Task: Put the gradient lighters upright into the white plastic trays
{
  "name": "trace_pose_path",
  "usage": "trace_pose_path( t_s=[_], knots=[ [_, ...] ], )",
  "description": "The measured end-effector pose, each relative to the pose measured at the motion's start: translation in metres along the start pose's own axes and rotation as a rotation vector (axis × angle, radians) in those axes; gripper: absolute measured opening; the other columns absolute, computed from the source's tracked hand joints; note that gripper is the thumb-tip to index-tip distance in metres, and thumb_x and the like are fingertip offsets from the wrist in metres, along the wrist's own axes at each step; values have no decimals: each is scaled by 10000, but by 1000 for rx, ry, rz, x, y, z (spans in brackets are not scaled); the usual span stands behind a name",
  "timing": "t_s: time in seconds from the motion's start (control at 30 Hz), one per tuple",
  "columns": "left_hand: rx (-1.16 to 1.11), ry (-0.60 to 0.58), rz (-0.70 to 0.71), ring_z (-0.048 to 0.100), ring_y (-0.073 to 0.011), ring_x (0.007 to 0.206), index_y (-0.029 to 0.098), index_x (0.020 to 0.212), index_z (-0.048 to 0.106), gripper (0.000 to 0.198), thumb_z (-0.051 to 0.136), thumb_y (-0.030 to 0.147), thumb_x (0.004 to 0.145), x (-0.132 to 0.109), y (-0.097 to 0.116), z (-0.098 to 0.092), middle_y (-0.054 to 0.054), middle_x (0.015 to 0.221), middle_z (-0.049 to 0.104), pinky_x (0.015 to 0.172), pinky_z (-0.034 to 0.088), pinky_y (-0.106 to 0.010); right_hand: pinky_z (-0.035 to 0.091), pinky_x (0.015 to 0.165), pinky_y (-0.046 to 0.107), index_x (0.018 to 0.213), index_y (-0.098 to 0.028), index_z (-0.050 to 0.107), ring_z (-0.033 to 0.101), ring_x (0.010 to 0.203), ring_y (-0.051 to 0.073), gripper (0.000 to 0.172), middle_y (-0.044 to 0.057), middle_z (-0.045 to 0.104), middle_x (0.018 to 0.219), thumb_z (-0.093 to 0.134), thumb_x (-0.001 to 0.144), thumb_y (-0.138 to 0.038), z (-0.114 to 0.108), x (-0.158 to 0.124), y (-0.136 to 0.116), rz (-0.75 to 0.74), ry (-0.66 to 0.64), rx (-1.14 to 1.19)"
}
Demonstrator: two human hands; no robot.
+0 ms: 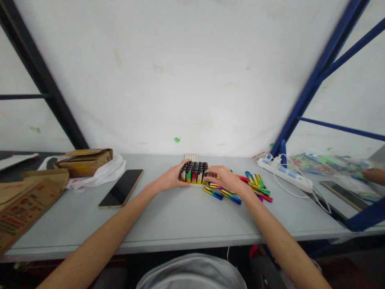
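Observation:
A small tray (192, 183) packed with several upright rainbow-coloured lighters (194, 172) stands mid-table. My left hand (173, 178) cups the tray's left side, fingers curled against it. At the tray's right side my right hand (224, 178) rests with its fingers pressed on a lighter there. Loose lighters (255, 185) lie scattered on the table just right of that hand, and a few more lighters (221, 194) lie under my right wrist.
A phone (122, 188) lies face up to the left, next to cardboard boxes (86, 160) and a plastic bag (105, 171). A white power strip (285, 173) with cables sits at the right. Another person's hand (374, 176) shows at the far right. Blue frame posts (303, 100) stand right.

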State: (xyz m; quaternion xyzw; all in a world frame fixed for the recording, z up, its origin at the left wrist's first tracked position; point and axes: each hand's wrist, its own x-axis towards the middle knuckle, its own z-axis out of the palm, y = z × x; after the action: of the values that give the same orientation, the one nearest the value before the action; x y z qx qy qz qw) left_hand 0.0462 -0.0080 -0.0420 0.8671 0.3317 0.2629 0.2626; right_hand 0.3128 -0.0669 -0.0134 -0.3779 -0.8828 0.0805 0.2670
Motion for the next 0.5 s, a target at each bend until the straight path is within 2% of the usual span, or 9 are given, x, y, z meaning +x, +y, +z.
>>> trace_pose_path(
  t_s=[0.13, 0.23, 0.33, 0.43, 0.5],
  knots=[
    [22, -2, -5, 584, -291, 1182, 231, 1494, 288, 986, 792, 466, 680, -1, 2, -1, -80, 1341, 599, 1018, 449, -372, 421, 654, 255, 890, -170, 686, 588, 694, 162, 285, 46, 683, 813, 545, 969, -404, 8, 2, 1, 14, -2, -20],
    [51, -3, -37, 590, -299, 1170, 237, 1500, 283, 992, 787, 477, 679, -1, 5, -2, -85, 1344, 593, 1014, 451, -393, 444, 702, 267, 1089, -192, 661, 617, 734, 172, 245, 47, 697, 851, 580, 953, -379, 14, 2, 2, 37, 59, -56],
    [62, -7, -49, 597, -302, 1156, 243, 1489, 295, 977, 787, 480, 678, 0, 5, -3, -82, 1320, 608, 1004, 457, -397, 452, 684, 258, 1277, -229, 563, 622, 685, 159, 392, 13, 699, 809, 637, 917, -365, 13, 1, 2, 94, 77, -27],
    [61, 8, -49, 619, -302, 1109, 239, 1461, 325, 969, 803, 477, 652, 0, 4, -4, -73, 1242, 652, 962, 479, -388, 446, 663, 253, 1301, -241, 532, 624, 665, 153, 438, -3, 699, 791, 663, 896, -343, 10, 1, 3, 125, 78, -30],
    [60, 16, -52, 635, -299, 1068, 241, 1435, 348, 957, 813, 480, 634, 0, 4, -4, -61, 1195, 670, 928, 491, -381, 445, 648, 252, 1273, -233, 541, 630, 664, 155, 404, -6, 698, 779, 658, 897, -321, 10, 2, 4, 129, 66, -13]
  ],
)
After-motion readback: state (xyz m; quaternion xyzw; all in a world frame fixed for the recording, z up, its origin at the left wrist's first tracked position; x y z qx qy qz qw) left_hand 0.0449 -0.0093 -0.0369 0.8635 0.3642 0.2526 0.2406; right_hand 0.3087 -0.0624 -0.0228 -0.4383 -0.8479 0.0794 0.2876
